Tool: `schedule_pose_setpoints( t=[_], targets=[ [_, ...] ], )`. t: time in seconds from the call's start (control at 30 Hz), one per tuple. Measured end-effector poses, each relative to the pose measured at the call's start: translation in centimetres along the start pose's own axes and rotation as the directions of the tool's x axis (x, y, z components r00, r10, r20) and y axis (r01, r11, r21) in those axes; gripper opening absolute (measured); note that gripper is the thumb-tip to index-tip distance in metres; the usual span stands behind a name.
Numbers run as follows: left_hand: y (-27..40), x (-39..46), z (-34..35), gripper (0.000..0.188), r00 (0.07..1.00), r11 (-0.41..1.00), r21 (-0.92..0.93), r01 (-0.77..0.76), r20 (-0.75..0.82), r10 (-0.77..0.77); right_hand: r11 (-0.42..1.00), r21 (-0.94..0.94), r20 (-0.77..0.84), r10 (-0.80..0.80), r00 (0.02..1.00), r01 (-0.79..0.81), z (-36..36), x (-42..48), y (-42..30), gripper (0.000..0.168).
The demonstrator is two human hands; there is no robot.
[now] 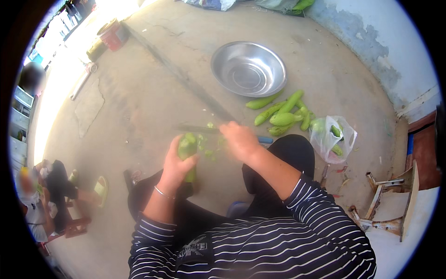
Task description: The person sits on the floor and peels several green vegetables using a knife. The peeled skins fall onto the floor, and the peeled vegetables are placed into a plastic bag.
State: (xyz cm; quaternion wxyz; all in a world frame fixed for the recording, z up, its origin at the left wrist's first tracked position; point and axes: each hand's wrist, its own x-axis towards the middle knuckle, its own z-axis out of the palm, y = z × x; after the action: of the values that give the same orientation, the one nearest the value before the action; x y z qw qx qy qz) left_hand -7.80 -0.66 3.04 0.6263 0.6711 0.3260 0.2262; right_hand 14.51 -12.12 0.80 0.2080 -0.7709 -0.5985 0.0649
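Observation:
My left hand, with a bangle at the wrist, grips an upright green gourd, its top end cut and pale. In my right hand is a knife; its blurred blade points left above the gourd, and a blue handle end sticks out behind the hand. Small green peelings or chips are in the air or on the floor between my hands. Beyond my right knee lies a pile of long green gourds. A shiny metal basin stands just behind that pile.
To the right is a clear plastic bag of green vegetables, near an overturned wooden stool. A red bucket stands far left. At the left edge a person sits on a low stool. A peeling wall borders the right.

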Motion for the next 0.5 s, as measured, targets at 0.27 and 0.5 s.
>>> schedule_pose_setpoints(
  t=[0.27,0.5],
  targets=[
    [1.7,0.7,1.2,0.067,0.999,0.975,-0.220,0.012,-0.041,-0.022,0.948,0.317,-0.192,0.061,0.979,0.003,-0.3,0.5,0.4,0.030],
    [2.2,1.1,1.9,0.066,0.979,0.783,-0.587,0.206,0.116,-0.170,0.926,0.288,-0.451,-0.094,0.888,0.244,-1.7,0.0,-2.0,0.035]
  ],
)
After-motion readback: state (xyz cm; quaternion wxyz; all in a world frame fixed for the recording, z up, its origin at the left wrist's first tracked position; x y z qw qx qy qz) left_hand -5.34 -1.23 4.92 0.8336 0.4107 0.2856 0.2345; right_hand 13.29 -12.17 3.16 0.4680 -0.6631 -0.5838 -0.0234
